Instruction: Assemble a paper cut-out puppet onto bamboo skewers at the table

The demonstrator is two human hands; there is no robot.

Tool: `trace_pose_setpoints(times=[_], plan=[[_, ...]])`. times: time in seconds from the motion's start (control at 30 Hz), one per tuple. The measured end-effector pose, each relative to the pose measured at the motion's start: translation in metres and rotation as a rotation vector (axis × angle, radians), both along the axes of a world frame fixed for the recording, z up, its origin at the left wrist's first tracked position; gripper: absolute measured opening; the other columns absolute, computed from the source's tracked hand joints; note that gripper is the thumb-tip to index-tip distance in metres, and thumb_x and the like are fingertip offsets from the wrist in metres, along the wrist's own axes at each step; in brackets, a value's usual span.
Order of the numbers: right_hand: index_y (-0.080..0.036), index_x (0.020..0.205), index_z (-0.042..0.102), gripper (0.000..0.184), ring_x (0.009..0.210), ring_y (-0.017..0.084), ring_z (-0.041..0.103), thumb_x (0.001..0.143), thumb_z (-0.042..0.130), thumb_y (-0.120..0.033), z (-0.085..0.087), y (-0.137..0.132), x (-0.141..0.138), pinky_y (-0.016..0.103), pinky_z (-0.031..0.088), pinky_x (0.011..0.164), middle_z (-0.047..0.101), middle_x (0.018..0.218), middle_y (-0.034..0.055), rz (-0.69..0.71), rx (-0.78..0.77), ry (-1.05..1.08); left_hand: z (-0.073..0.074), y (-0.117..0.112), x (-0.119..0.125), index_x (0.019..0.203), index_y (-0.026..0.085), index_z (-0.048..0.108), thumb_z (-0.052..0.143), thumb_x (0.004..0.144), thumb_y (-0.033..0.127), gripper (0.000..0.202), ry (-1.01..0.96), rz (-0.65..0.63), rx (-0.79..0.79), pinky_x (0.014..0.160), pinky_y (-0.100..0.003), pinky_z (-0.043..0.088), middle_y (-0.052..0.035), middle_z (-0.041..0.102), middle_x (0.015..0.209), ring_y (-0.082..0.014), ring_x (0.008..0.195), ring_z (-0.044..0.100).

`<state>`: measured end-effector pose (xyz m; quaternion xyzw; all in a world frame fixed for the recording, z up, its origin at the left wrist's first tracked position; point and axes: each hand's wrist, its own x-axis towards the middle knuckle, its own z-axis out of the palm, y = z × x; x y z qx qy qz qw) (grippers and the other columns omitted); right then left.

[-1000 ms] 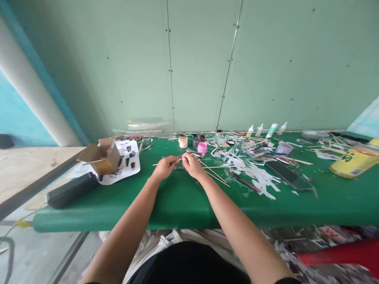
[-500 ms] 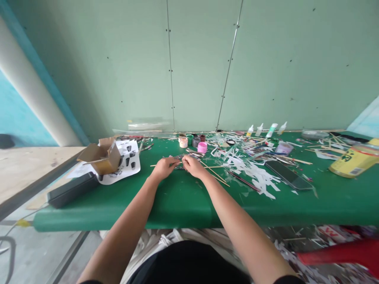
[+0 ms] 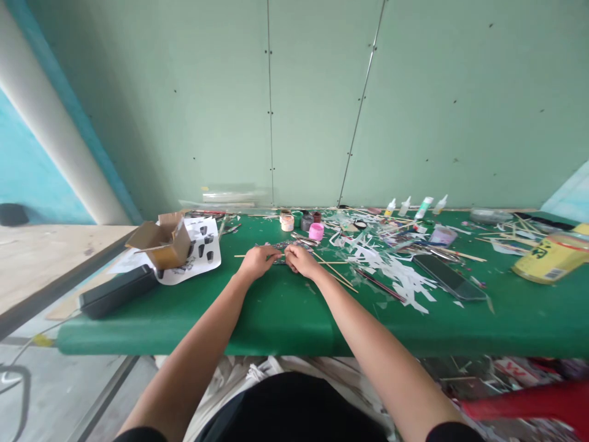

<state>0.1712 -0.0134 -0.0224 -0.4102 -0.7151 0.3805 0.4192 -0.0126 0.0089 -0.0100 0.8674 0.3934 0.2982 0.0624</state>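
Observation:
Both my hands meet at the middle of the green table point(image 3: 285, 313). My left hand point(image 3: 256, 262) has its fingers closed over a small dark patterned piece point(image 3: 277, 248) and a thin wooden stick point(image 3: 243, 256) that lies across the table. My right hand point(image 3: 299, 259) is closed beside it, its fingertips pinching the same small piece. What exactly the piece is stays too small to tell. More thin sticks point(image 3: 338, 274) lie just right of my right hand.
Small paint pots, one pink point(image 3: 315, 231), stand behind my hands. An open cardboard box point(image 3: 162, 242) on a printed sheet and a black case point(image 3: 117, 293) are at the left. White paper scraps point(image 3: 391, 270), a phone point(image 3: 448, 277), glue bottles point(image 3: 423, 206) and a yellow can point(image 3: 547, 258) lie to the right.
My hands have dropped from slightly above the table down onto it, still together on the small piece. The camera has shifted a little.

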Motion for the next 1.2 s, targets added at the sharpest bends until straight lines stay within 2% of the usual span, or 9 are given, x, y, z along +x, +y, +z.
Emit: trace_pose_setpoints(times=[0.23, 0.37, 0.5, 0.77, 1.07, 1.2], plan=[[-0.025, 0.070, 0.040, 0.020, 0.036, 0.010, 0.037, 0.087, 0.046, -0.031, -0.0031, 0.0030, -0.0017, 0.021, 0.031, 0.038, 0.040, 0.048, -0.0095, 0.002, -0.073, 0.045, -0.0002, -0.0023, 0.0010, 0.094, 0.025, 0.075, 0.057, 0.087, 0.029, 0.020, 0.007, 0.035, -0.011, 0.082, -0.028, 0.050, -0.0018, 0.076, 0.097, -0.0202, 0.092, 0.069], [-0.025, 0.067, 0.039, 0.023, 0.036, 0.009, 0.038, 0.087, 0.048, -0.032, -0.0039, 0.0052, -0.0029, 0.020, 0.030, 0.038, 0.040, 0.047, -0.0094, -0.015, -0.071, 0.049, 0.0007, -0.0039, 0.0029, 0.093, 0.023, 0.074, 0.050, 0.090, 0.030, 0.025, 0.004, 0.058, -0.011, 0.074, -0.026, 0.050, -0.0035, 0.075, 0.089, -0.0191, 0.083, 0.068], [-0.024, 0.067, 0.041, 0.024, 0.036, 0.009, 0.037, 0.087, 0.050, -0.033, -0.0042, 0.0054, -0.0029, 0.020, 0.029, 0.037, 0.042, 0.047, -0.0089, -0.013, -0.088, 0.053, 0.0009, -0.0032, 0.0023, 0.087, 0.023, 0.074, 0.052, 0.089, 0.028, 0.023, 0.019, 0.052, -0.018, 0.071, -0.026, 0.049, -0.0030, 0.074, 0.080, -0.0184, 0.076, 0.067], [-0.024, 0.068, 0.042, 0.024, 0.035, 0.009, 0.036, 0.087, 0.051, -0.036, -0.0036, 0.0029, -0.0024, 0.020, 0.029, 0.035, 0.042, 0.047, -0.0091, -0.001, -0.134, 0.082, -0.0008, -0.0039, 0.0017, 0.094, 0.026, 0.075, 0.057, 0.087, 0.032, 0.020, 0.004, 0.048, 0.004, 0.080, -0.027, 0.050, -0.0021, 0.076, 0.095, -0.0197, 0.090, 0.069], [-0.024, 0.066, 0.043, 0.027, 0.036, 0.009, 0.037, 0.087, 0.053, -0.039, -0.0028, 0.0022, -0.0027, 0.021, 0.029, 0.036, 0.043, 0.048, -0.0081, -0.010, -0.154, 0.103, -0.0011, -0.0036, 0.0024, 0.090, 0.028, 0.076, 0.061, 0.085, 0.032, 0.016, -0.035, 0.071, 0.002, 0.084, -0.027, 0.050, -0.0001, 0.076, 0.096, -0.0192, 0.094, 0.069], [-0.024, 0.066, 0.042, 0.029, 0.037, 0.010, 0.038, 0.088, 0.052, -0.040, -0.0037, 0.0042, -0.0044, 0.022, 0.031, 0.036, 0.044, 0.048, -0.0073, -0.048, -0.147, 0.127, -0.0023, -0.0027, 0.0038, 0.095, 0.028, 0.076, 0.060, 0.087, 0.034, 0.019, -0.058, 0.106, -0.005, 0.081, -0.027, 0.051, -0.0003, 0.076, 0.098, -0.0191, 0.091, 0.069]])
